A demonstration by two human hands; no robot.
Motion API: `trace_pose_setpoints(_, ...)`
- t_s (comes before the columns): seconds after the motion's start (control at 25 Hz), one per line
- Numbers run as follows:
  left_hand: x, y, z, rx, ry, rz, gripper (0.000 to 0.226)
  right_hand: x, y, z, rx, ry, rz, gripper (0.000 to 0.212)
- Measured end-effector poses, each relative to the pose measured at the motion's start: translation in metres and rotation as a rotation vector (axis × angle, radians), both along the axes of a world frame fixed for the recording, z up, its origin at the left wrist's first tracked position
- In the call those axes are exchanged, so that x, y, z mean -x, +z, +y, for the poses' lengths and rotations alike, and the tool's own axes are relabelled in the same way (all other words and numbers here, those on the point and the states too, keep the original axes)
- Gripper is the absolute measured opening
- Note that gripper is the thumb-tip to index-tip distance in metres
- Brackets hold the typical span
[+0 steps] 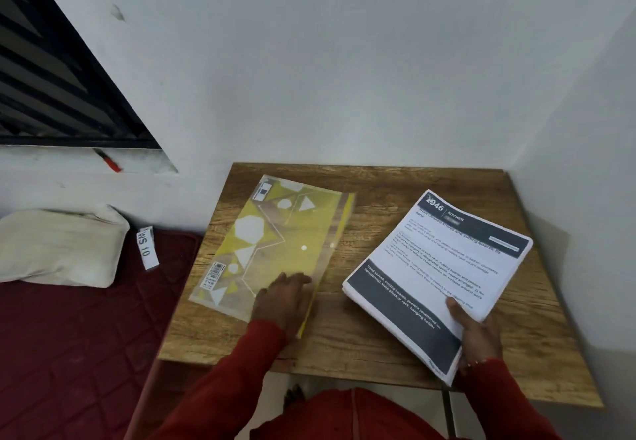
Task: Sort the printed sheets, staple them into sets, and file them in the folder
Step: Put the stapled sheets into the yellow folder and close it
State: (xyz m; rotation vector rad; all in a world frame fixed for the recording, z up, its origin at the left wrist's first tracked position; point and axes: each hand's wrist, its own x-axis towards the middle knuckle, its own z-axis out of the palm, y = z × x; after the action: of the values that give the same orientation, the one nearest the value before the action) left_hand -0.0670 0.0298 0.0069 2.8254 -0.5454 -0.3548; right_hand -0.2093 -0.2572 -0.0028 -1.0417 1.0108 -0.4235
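A translucent yellow folder [275, 243] with white shapes lies flat on the left half of the wooden table [371, 333]. My left hand [284, 298] rests on its near corner, fingers spread flat. On the right, a thick stack of printed sheets [437, 277] with dark header bands is lifted slightly at its near edge. My right hand [476, 333] grips that near edge, thumb on top of the top sheet. No stapler is in view.
The table stands in a corner between white walls. Left of it lies a maroon mattress [69, 353] with a cream pillow [58, 247] and a white "WS 10" tag [147, 247]. A red pen [108, 161] lies on the window ledge.
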Motion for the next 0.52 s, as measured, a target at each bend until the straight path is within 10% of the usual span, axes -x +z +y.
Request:
trace_pose_setpoints(0.12,-0.022,0.019,0.015,0.291,0.174,-0.015,0.022,0.001,-0.001,-0.003,-0.019,-0.035,-0.051,0.074)
trace_pose_setpoints(0.24,-0.03,0.026,0.019,0.357,0.182,-0.001,0.02,0.001,0.002,-0.004,-0.038,-0.025,-0.044,0.061)
trace_pose_setpoints(0.52,0.009,-0.015,-0.03,-0.317,0.059,0.045,0.083,0.0,0.006,-0.001,-0.029,0.017,-0.015,0.03)
